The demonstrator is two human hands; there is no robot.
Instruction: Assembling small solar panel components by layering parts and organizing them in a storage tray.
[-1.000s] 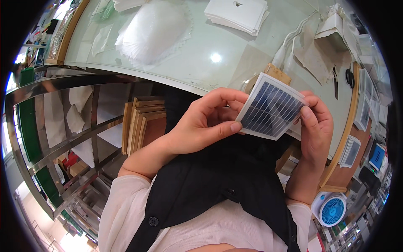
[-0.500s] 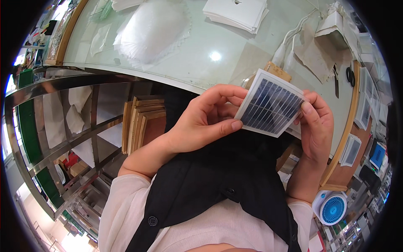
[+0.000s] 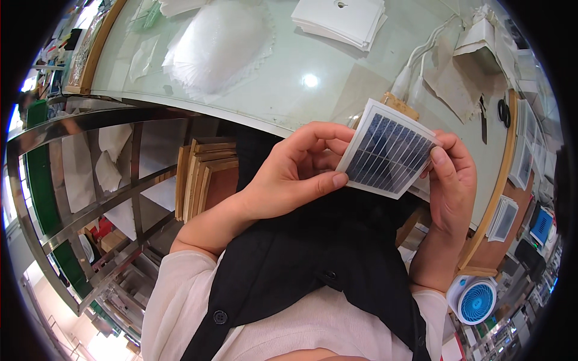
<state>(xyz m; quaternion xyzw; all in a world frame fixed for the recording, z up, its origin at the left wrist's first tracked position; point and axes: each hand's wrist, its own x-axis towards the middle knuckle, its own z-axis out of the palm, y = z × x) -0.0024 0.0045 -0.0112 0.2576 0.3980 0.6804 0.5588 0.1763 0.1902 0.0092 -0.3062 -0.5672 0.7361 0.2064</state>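
One panel [image 3: 390,153], fingers [image 3: 328,183] at opposite edges

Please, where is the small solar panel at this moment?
In the head view, right of centre, the solar panel is held between the left hand and the right hand, just below a tan block in the picture.

One panel [image 3: 389,155], one left hand [image 3: 304,171], one right hand [image 3: 453,174].
One surface [image 3: 295,99] carries one pile of clear bags [image 3: 220,48], one stack of white cards [image 3: 340,21] and one pair of scissors [image 3: 503,112]; the bags and cards overlap too closely to count singly. There is one blue fan [image 3: 477,301], one apron [image 3: 319,246], and at least four wooden frames [image 3: 194,183], partly hiding one another.
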